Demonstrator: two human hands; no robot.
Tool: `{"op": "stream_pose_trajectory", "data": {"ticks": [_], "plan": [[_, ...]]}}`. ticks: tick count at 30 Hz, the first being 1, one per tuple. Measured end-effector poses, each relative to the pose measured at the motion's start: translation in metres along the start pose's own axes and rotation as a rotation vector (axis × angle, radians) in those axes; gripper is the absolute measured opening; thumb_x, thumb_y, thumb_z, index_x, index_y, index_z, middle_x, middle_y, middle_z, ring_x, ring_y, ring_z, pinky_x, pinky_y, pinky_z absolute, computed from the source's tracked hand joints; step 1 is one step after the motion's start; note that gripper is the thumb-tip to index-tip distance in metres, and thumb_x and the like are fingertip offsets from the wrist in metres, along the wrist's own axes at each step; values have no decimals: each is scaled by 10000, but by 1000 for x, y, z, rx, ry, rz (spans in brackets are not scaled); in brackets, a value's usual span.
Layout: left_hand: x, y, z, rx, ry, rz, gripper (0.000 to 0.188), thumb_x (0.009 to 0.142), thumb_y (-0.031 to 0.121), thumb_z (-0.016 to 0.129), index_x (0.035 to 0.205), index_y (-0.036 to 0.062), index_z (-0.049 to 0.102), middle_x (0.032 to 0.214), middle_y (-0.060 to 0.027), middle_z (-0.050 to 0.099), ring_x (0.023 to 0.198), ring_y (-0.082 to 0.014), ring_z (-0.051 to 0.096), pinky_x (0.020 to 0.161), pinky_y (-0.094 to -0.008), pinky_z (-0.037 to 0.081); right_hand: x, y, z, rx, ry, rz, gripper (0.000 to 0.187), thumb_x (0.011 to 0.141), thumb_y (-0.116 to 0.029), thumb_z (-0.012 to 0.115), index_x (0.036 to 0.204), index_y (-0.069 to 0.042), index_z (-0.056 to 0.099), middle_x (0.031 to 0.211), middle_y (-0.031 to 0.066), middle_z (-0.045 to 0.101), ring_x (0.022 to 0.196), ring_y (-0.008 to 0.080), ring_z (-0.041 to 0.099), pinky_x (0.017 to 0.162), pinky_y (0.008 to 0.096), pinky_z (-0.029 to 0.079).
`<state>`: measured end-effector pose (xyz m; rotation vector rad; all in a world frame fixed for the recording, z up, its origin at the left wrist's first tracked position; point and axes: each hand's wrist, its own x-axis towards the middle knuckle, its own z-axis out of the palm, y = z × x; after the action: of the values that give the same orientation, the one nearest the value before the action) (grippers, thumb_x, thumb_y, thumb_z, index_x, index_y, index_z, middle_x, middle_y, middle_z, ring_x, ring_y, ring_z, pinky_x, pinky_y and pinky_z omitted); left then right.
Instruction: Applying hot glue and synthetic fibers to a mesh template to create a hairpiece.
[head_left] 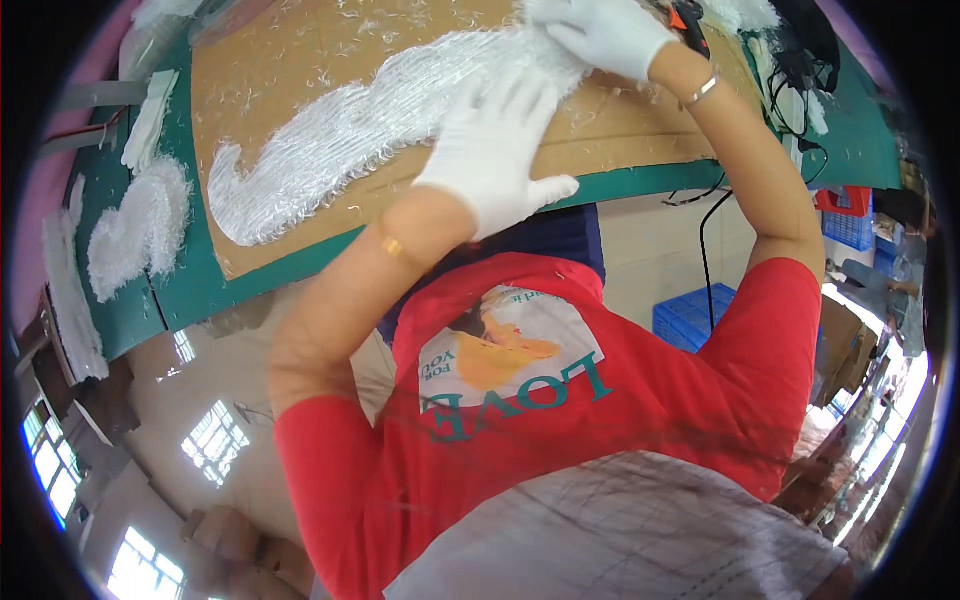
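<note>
A long, wavy piece of shiny white fringe [350, 130] lies on a brown cardboard sheet [290, 60], with a curled tip at its left end. My left hand [490, 150], in a white glove, rests flat on the lower edge of the fringe, fingers spread and thumb out to the right. My right hand [605, 35], also gloved in white, is at the right end of the fringe. Its fingers are bent and close together on the fibres; the fingertips are partly lost against the white. An orange-and-black handheld tool [688, 22] lies just right of my right hand.
The cardboard lies on a green table [620, 185], littered with loose white fibres. Other white fringed pieces [140, 225] lie at the left. Black cables [795, 85] tangle at the right and hang past the table edge. A blue crate [690, 315] stands on the floor below.
</note>
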<state>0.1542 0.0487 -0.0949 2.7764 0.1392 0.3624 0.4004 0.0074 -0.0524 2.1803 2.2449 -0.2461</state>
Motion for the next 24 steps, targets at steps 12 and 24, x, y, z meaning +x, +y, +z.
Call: {"op": "stream_pose_trajectory", "data": {"ticks": [12, 24], "plan": [[93, -40, -27, 175, 89, 301, 323, 908, 290, 607, 1150, 105, 716, 1220, -140, 695, 1178, -335, 625, 1008, -449, 498, -37, -21, 25, 3, 44, 114, 299, 880, -272, 659, 1115, -106, 741, 1128, 147, 732, 990, 350, 712, 869, 471, 571], [26, -82, -98, 688, -114, -233, 804, 1004, 567, 484, 1628, 94, 301, 1673, -170, 308, 1534, -368, 285, 1207, -571, 216, -41, -38, 55, -4, 250, 71, 243, 920, -289, 579, 981, -95, 711, 978, 151, 725, 926, 329, 712, 742, 485, 570]]}}
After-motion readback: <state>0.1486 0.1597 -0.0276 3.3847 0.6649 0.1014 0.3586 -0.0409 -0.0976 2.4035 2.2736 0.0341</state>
